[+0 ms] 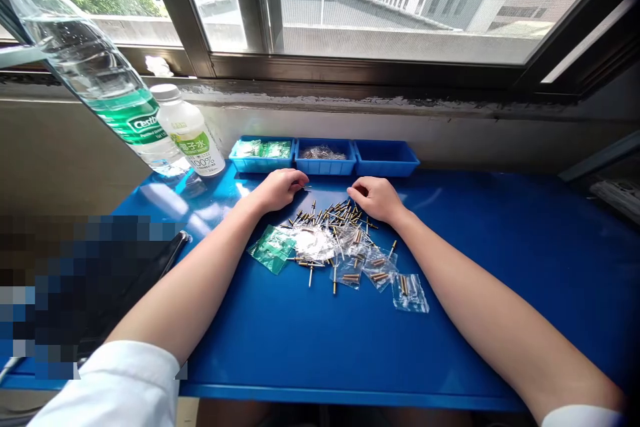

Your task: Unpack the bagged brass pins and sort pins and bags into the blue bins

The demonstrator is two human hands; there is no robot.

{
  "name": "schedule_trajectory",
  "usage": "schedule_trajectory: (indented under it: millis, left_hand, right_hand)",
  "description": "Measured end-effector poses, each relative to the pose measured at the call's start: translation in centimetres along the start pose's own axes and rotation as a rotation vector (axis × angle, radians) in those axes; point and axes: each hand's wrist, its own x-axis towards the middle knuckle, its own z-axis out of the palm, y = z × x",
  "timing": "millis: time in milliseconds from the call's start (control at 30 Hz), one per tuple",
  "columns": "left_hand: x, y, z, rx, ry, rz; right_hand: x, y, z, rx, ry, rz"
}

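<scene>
In the head view, both bare forearms reach forward over the blue table [300, 347], the left one slanting in from the lower left and the right one from the lower right, so that the two hands face each other with a gap between them. The left hand [286, 189] is bent inward at the wrist, back upward, its thumb and fingertips pinched nearly closed on a thin metal pin [307, 187] (only a short length of it sticks out). The right hand [376, 199] is low over the table, fingers loosely curled and thumb drawn in close to them; whether anything sits inside that curl I cannot tell. The loose pile of pins [345, 215], silvery shanks with brass-coloured and dark ends, lies between the hands and a little nearer the person, its right edge close to the right hand. On the person's side of the pile are a green bag [273, 249], toward the left forearm, and clear bags [379, 269] with copper-brown pieces in them, the last of these [410, 293] just beside the right forearm. Beyond the hands, three blue bins stand in a row: the left bin [261, 164] has green packets, the middle bin [326, 167] small metal parts, and the right bin [387, 168] is nearest the right hand.
</scene>
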Motion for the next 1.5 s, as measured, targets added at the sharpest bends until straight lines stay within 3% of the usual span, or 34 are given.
schedule_trajectory:
  millis: [167,333,433,633,700,800,900,1033,1167,1500]
  left_hand:
    - [0.5,2.8,0.1,-0.139,0.005,0.062]
    - [0.6,4.8,0.5,-0.262,0.027,0.126]
    - [0.4,5.3,0.9,-0.36,0.062,0.144]
    - [0.4,4.9,0.8,-0.365,0.193,0.178]
    - [0.3,3.8,0.4,-0.296,0.303,0.146]
    - [-0.2,1.2,0.1,-0.216,0.391,0.031]
    - [-0.7,-1.0,0.0,-0.181,0.39,-0.087]
    - [-1.0,-1.9,0.1,-0.142,0.315,-0.127]
    - [-1.0,-1.6,0.2,-0.098,0.226,-0.122]
    - [-1.0,-1.5,0.0,-0.064,0.182,-0.139]
  right_hand:
    - [-0.1,-1.1,-0.2,-0.016,0.117,-0.191]
    - [-0.1,-2.1,0.0,-0.032,0.035,-0.345]
    - [-0.1,-2.1,0.2,-0.035,0.021,-0.393]
    - [0.0,-1.7,0.6,-0.039,0.155,-0.454]
    - [0.1,-1.3,0.7,-0.026,0.238,-0.397]
    - [0.3,-0.3,0.6,-0.013,0.429,-0.176]
    - [0.6,1.1,0.1,-0.047,0.56,0.105]
    - [0.9,2.5,-0.7,-0.048,0.592,0.335]
    - [1.1,2.9,-0.9,-0.032,0.582,0.415]
    - [1.1,2.5,-1.0,0.004,0.591,0.43]
